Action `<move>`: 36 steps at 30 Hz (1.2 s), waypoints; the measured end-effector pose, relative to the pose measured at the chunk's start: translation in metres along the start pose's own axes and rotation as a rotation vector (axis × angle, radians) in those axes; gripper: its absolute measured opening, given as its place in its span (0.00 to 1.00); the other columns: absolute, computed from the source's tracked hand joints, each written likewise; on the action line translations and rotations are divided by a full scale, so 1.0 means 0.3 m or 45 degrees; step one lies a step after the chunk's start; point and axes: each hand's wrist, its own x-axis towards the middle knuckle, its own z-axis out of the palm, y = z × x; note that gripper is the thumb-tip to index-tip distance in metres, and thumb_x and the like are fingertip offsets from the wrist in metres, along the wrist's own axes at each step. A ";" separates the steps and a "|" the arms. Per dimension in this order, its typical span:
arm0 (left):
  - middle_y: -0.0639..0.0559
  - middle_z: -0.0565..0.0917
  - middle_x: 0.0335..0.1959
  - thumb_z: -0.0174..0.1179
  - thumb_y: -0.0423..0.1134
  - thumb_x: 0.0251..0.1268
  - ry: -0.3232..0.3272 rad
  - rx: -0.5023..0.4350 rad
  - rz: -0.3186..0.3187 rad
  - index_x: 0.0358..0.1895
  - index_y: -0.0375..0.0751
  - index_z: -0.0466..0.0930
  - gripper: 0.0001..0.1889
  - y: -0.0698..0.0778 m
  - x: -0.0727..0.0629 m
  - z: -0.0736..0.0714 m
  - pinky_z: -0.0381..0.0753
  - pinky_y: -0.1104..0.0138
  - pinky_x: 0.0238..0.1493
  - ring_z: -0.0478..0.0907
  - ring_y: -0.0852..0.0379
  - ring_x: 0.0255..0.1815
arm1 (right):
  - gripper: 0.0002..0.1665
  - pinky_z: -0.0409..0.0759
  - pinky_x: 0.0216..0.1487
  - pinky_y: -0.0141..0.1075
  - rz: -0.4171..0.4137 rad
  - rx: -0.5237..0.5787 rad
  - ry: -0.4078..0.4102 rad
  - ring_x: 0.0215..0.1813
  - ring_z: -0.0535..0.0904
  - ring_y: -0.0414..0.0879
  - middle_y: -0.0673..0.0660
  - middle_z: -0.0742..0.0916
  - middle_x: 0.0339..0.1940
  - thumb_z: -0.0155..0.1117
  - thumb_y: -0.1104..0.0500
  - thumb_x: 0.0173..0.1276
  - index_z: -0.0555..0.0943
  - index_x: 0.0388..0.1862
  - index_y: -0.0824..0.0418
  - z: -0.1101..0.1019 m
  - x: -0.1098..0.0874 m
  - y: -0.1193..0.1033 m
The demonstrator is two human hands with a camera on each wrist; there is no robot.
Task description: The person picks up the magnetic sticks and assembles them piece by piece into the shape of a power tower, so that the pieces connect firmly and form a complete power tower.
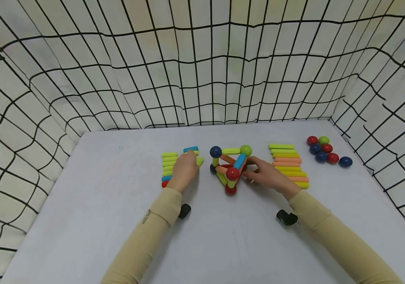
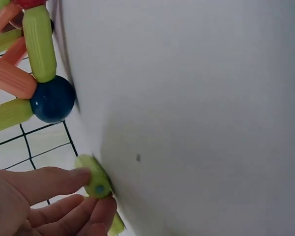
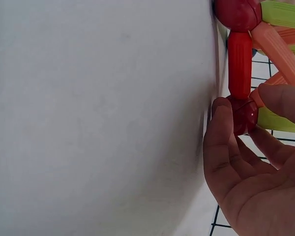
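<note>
A ball-and-rod structure (image 1: 238,161) stands mid-table, made of coloured rods joined by red, dark blue and lime balls. Left of it, my left hand (image 1: 184,169) is among the loose short rods. In the left wrist view its thumb and fingers pinch a lime-green rod (image 2: 96,179), whose round end faces the camera. My right hand (image 1: 264,174) is at the structure's right side. The right wrist view has its fingers curled round a red ball (image 3: 245,116) at a lower corner, below a red rod (image 3: 240,64). Part of that ball is hidden by the fingers.
Short lime rods (image 1: 169,159) lie in a column at left, with blue and red ones. Longer yellow, orange and lime rods (image 1: 289,169) are lined up at right. Several loose balls (image 1: 327,148) sit farther right. Black-gridded white walls (image 1: 202,79) surround the white table (image 1: 224,244).
</note>
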 end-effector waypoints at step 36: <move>0.46 0.82 0.41 0.61 0.45 0.69 -0.520 -1.577 -0.175 0.51 0.35 0.79 0.17 0.074 -0.126 -0.041 0.81 0.69 0.43 0.76 0.45 0.46 | 0.29 0.82 0.43 0.39 0.012 -0.030 0.003 0.46 0.80 0.52 0.63 0.77 0.60 0.60 0.52 0.72 0.66 0.66 0.62 0.007 -0.003 -0.007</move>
